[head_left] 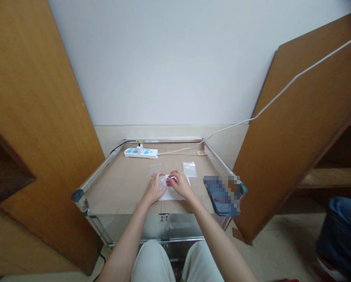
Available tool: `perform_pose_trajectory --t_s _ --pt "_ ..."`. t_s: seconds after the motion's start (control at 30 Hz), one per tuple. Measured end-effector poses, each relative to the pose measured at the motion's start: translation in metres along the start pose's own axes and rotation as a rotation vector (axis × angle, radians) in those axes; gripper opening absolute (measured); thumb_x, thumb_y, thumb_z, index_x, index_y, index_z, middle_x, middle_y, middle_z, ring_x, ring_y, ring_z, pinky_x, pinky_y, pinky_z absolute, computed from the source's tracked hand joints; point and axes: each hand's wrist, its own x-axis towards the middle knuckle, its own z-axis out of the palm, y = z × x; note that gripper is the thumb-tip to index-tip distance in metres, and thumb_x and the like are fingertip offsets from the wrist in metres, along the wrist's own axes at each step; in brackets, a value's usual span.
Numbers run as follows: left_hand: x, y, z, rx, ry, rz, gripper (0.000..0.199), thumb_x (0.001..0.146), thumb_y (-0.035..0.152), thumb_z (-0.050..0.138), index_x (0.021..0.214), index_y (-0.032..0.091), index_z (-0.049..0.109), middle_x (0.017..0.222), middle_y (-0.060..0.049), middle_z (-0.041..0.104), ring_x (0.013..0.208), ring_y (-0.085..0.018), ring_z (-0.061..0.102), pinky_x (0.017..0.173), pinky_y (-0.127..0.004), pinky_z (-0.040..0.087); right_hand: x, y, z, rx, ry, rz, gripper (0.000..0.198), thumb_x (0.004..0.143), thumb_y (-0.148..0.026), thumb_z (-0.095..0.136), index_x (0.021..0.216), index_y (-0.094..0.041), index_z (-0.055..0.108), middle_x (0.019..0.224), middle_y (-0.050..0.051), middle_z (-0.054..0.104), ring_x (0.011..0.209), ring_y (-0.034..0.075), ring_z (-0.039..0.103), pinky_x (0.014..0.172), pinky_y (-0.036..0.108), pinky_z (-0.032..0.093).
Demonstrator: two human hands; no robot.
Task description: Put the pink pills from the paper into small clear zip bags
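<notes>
A small cluster of pinkish-red, bead-like pieces [168,181] lies over a white sheet of paper [171,195] on the table. My right hand [180,184] has its fingers curled down and pinched at this cluster. On the paper's left side rests my left hand [155,189], thumb apart from the fingers, with a thin pink line showing between it and the cluster. A few more pink specks show by the left fingertips; whether they touch is too small to tell. Just beyond the hands are a clear plastic bag [155,167] and a whiter clear packet [189,169].
A white power strip [144,153] with a plug stands at the table's back left, its white cable running right. A dark, pixelated flat object [220,197] lies at the right edge. Metal rails border the table [113,188]. Wooden panels flank it; another person's leg [339,231] is at far right.
</notes>
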Motion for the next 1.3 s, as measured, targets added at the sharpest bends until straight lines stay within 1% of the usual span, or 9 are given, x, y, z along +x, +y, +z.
perform_pose_trajectory --t_s 0.1,0.23,0.4,0.67,0.83,1.0,1.07,1.17,1.3 --pt "0.000 0.000 -0.001 -0.007 0.003 0.003 0.047 0.058 0.010 0.047 0.103 0.019 0.038 0.102 -0.006 0.047 0.098 -0.019 0.043 0.088 -0.036 0.032 -0.003 0.007 -0.006 -0.145 0.004 0.125 0.012 0.072 -0.017 0.048 0.076 -0.016 0.059 0.083 0.005 0.056 0.084 0.016 0.046 0.073 0.026 0.031" --pt "-0.001 -0.001 -0.001 -0.009 -0.002 -0.010 0.046 0.059 0.011 0.047 0.104 0.018 0.038 0.104 -0.006 0.047 0.100 -0.019 0.043 0.088 -0.036 0.032 -0.009 0.015 -0.010 -0.337 -0.113 0.252 0.013 0.070 -0.021 0.049 0.070 -0.016 0.061 0.082 0.009 0.057 0.085 0.019 0.046 0.072 0.027 0.029" --pt "-0.001 0.000 -0.001 -0.007 -0.004 -0.014 0.046 0.059 0.011 0.046 0.104 0.018 0.038 0.104 -0.006 0.046 0.100 -0.019 0.042 0.089 -0.037 0.030 -0.014 0.015 -0.007 -0.430 -0.188 0.275 0.017 0.072 -0.018 0.045 0.074 -0.015 0.062 0.088 0.011 0.057 0.087 0.020 0.045 0.071 0.027 0.028" --pt "-0.001 0.003 -0.003 -0.012 -0.004 -0.016 0.045 0.059 0.011 0.046 0.103 0.018 0.038 0.102 -0.006 0.047 0.099 -0.019 0.043 0.089 -0.037 0.031 -0.015 0.018 -0.002 -0.426 -0.155 0.230 0.019 0.071 -0.010 0.043 0.072 -0.014 0.061 0.081 0.012 0.060 0.080 0.020 0.049 0.067 0.027 0.030" --pt "-0.001 0.005 -0.004 -0.015 0.000 -0.011 0.045 0.059 0.010 0.047 0.103 0.018 0.039 0.101 -0.005 0.047 0.097 -0.019 0.044 0.087 -0.036 0.033 -0.016 0.021 0.001 -0.374 -0.104 0.233 0.019 0.069 -0.007 0.041 0.070 -0.013 0.059 0.078 0.012 0.060 0.077 0.020 0.049 0.067 0.028 0.031" --pt "-0.001 0.002 -0.002 -0.013 -0.002 -0.012 0.046 0.059 0.010 0.047 0.103 0.018 0.038 0.102 -0.006 0.047 0.099 -0.019 0.043 0.089 -0.036 0.031 -0.013 0.020 -0.003 -0.295 -0.053 0.271 0.016 0.069 -0.009 0.042 0.069 -0.014 0.057 0.073 0.011 0.060 0.072 0.019 0.051 0.065 0.027 0.033" --pt "-0.001 0.001 -0.001 -0.011 -0.004 -0.018 0.047 0.058 0.010 0.047 0.103 0.018 0.038 0.103 -0.006 0.047 0.099 -0.019 0.043 0.089 -0.036 0.031 -0.008 0.017 -0.005 -0.211 0.002 0.275 0.013 0.069 -0.011 0.044 0.070 -0.014 0.057 0.072 0.009 0.060 0.070 0.017 0.052 0.064 0.025 0.034" --pt "0.000 0.001 0.000 -0.012 -0.005 -0.017 0.047 0.058 0.010 0.047 0.103 0.018 0.038 0.103 -0.006 0.047 0.098 -0.018 0.044 0.088 -0.035 0.033 0.001 0.007 -0.002 -0.006 0.080 0.254 0.010 0.068 -0.014 0.047 0.073 -0.015 0.055 0.072 0.005 0.060 0.067 0.014 0.053 0.062 0.022 0.037" --pt "0.000 0.001 0.001 -0.003 -0.006 -0.025 0.047 0.058 0.011 0.048 0.103 0.018 0.037 0.102 -0.006 0.047 0.098 -0.019 0.044 0.088 -0.037 0.032 0.012 -0.010 0.009 0.238 0.094 0.218 0.012 0.070 -0.019 0.048 0.077 -0.014 0.056 0.071 0.003 0.060 0.061 0.011 0.053 0.057 0.020 0.039"
